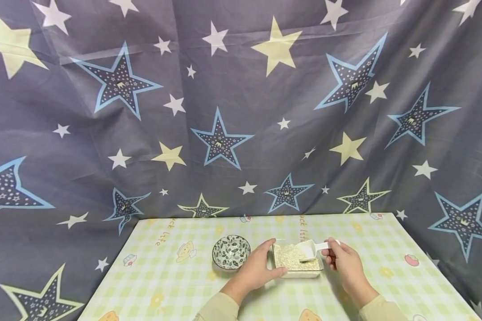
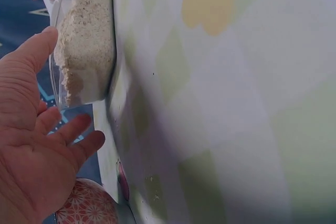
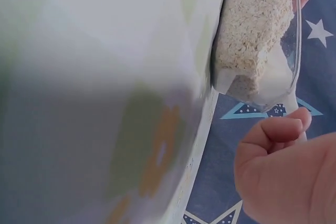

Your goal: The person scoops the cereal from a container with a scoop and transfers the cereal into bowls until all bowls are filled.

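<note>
A rectangular clear glass container [image 1: 303, 274] holds pale oat flakes [image 1: 286, 255]. My right hand [image 1: 348, 266] grips the handle of a white scoop [image 1: 308, 250], whose bowl sits down in the oats at the container's right side. In the right wrist view, the scoop [image 3: 275, 74] shows through the glass wall, beside the heaped oats. My left hand [image 1: 256, 267] is spread around the container's left end. The left wrist view has its thumb [image 2: 39, 48] at the glass rim, the other fingers extended near the end wall.
A round patterned bowl [image 1: 231, 253] stands just left of my left hand; its outside is red-patterned in the left wrist view. A green-and-white checked cloth [image 1: 176, 285] covers the table. Behind the table hangs a dark star-print curtain [image 1: 241, 89].
</note>
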Motion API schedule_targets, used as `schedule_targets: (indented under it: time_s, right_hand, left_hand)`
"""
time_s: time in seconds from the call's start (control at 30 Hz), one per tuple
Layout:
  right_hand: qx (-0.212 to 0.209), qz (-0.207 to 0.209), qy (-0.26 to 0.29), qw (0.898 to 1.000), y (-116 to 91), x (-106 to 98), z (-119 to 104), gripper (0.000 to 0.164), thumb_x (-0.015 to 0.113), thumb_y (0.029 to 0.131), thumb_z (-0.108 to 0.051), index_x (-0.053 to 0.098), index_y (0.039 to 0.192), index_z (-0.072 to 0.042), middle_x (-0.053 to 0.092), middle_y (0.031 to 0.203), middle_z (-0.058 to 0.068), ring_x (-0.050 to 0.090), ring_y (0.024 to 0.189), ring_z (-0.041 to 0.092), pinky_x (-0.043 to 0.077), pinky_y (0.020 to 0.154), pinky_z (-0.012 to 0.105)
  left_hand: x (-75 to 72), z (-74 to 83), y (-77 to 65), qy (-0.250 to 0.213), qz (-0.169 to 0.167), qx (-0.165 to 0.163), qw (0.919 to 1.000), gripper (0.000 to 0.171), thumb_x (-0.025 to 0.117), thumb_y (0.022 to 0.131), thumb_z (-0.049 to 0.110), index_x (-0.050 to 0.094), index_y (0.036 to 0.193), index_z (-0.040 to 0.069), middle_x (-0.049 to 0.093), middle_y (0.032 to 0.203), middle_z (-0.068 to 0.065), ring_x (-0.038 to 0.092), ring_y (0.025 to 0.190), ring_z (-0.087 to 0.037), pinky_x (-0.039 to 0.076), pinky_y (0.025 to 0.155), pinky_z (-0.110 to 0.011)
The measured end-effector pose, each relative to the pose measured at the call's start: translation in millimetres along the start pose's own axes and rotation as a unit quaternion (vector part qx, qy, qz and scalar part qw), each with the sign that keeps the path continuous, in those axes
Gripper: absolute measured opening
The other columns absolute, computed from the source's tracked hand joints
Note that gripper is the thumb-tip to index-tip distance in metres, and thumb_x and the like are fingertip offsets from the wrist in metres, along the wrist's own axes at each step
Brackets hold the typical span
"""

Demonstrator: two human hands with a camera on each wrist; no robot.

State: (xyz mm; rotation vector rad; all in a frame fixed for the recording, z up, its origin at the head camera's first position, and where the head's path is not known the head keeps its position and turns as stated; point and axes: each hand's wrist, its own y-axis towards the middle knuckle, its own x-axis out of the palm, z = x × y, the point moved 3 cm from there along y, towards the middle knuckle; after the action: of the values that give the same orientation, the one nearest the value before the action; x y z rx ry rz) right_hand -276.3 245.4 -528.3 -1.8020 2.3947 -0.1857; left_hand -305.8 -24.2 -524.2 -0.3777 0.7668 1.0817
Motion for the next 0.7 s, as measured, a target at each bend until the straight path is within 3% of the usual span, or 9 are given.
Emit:
schedule_targets:
  time_s: [0.43, 0.7]
  right_hand:
    - [0.019, -0.005, 0.03, 0.999, 0.5, -3.9, 4.5, 0.048, 0.036, 0.117, -0.032, 0.055, 0.139, 0.007, 0.068, 0.077, -0.012, 0.056, 0.065, 0.002, 0.049, 0.057, 0.017]
    - [0.046, -0.028, 0.076, 0.996, 4.1, -7.4, 7.5, 0.048, 0.034, 0.118, -0.036, 0.05, 0.141, 0.002, 0.066, 0.078, -0.01, 0.055, 0.066, 0.001, 0.05, 0.056, 0.016]
  left_hand:
    - [2.0, 0.3, -1.6, 0.001, -0.001, 0.0, 1.0, 0.097, 0.086, 0.088, 0.049, 0.04, 0.164, 0.01, 0.052, 0.164, -0.015, 0.056, 0.146, -0.036, 0.045, 0.124, -0.056]
    - [0.6, 1.1, -1.9, -0.004, -0.003, -0.003, 1.0, 0.098, 0.086, 0.088, 0.05, 0.039, 0.165, 0.011, 0.049, 0.166, -0.014, 0.057, 0.145, -0.037, 0.045, 0.123, -0.057]
